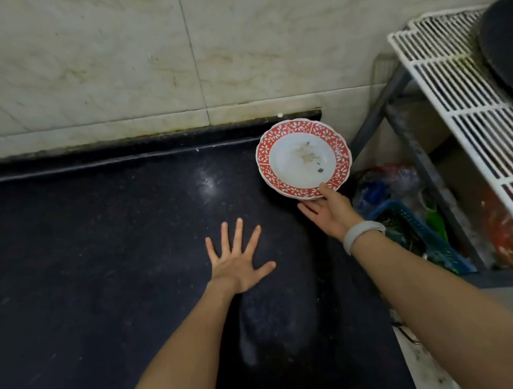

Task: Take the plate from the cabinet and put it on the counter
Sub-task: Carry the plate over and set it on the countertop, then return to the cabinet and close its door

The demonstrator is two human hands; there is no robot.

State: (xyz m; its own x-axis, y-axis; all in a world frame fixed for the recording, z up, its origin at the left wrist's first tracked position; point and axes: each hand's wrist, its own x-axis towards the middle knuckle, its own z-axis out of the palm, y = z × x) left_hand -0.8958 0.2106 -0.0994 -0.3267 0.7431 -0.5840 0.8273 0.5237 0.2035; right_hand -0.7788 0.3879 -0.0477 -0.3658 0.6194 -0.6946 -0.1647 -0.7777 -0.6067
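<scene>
A white plate [302, 157] with a red flowered rim and some dirty specks in its well is over the far right corner of the black counter [101, 250]. My right hand [329, 212] grips its near rim, thumb on top and fingers beneath; whether the plate touches the counter I cannot tell. My left hand [238, 261] lies flat on the counter with fingers spread, to the left of the plate and nearer to me. It holds nothing. A pale band sits on my right wrist.
A marble-tiled wall [119, 67] backs the counter. To the right stands a white wire rack [460, 89] on grey legs with a black pan [506, 52] on top. Below it are a blue basket [428, 243] and plastic bags on the floor.
</scene>
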